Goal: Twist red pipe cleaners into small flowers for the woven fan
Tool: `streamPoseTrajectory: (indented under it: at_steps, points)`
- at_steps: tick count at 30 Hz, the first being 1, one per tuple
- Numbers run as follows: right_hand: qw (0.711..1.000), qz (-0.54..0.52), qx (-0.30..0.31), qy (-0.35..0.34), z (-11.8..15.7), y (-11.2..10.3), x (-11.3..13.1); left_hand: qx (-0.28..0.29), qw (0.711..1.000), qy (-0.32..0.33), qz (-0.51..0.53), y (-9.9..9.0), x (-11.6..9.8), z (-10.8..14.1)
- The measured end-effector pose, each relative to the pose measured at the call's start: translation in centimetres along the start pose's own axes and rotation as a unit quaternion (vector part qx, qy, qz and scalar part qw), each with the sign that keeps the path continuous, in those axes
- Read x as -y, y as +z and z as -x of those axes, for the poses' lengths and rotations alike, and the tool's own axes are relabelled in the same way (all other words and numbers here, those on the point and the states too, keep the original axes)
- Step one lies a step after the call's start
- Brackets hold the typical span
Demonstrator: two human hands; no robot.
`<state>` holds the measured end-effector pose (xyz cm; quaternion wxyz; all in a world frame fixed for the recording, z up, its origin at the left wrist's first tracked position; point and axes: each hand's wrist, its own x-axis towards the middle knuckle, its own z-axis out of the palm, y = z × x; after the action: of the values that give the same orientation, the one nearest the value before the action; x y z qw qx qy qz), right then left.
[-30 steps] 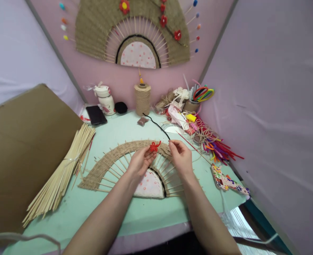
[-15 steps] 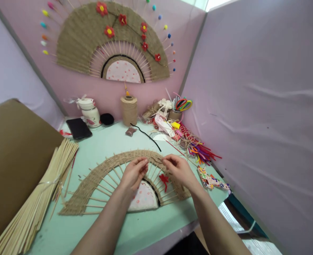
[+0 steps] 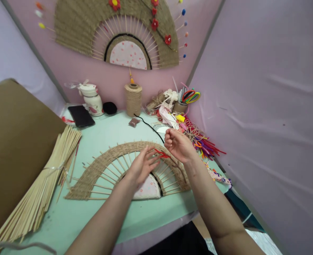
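And the red pipe-cleaner piece (image 3: 163,153) has shifted up from the ribs to between the 2 hands, over the woven fan (image 3: 114,151), seemingly unattached! Left hand (image 3: 140,167) spread loosely open, any hold unclear; right hand (image 3: 181,146) curled, contents hidden.

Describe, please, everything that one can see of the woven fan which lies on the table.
The woven fan lies flat on the mint cover, its curved side away from the person. A broad, tan, twine-like band forms the arch; pale thin sticks radiate inside it, and some tips poke past its outer edge. The white half-round centre has pinkish marks and dark edging. The left hand partly hides it; whether either hand touches it is unclear.
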<state>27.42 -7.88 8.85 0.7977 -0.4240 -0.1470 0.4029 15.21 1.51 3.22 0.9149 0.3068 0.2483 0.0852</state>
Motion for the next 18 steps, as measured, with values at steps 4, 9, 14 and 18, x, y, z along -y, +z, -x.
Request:
streamPoseTrajectory:
  at_steps: [4,9,14,18]
  points:
    - [1.0,0.007,0.004,-0.015,-0.9,0.6,-1.1,0.095,0.991,-0.054,0.071,0.1,-0.7,0.4]
    - [0.999,-0.006,-0.028,-0.018,-1.9,-0.3,-1.8,0.053,0.996,-0.018,0.064,-0.2,-0.6,0.1]
    - [0.988,0.113,-0.09,-0.06,-2.3,-1.4,-2.4,0.043,0.999,0.002,-0.001,-0.3,-0.2,0.1]
    - [0.959,0.165,-0.177,-0.149,-3.8,-4.2,-1.1,0.02,1.0,0.013,-0.005,-0.2,-0.4,0.3]
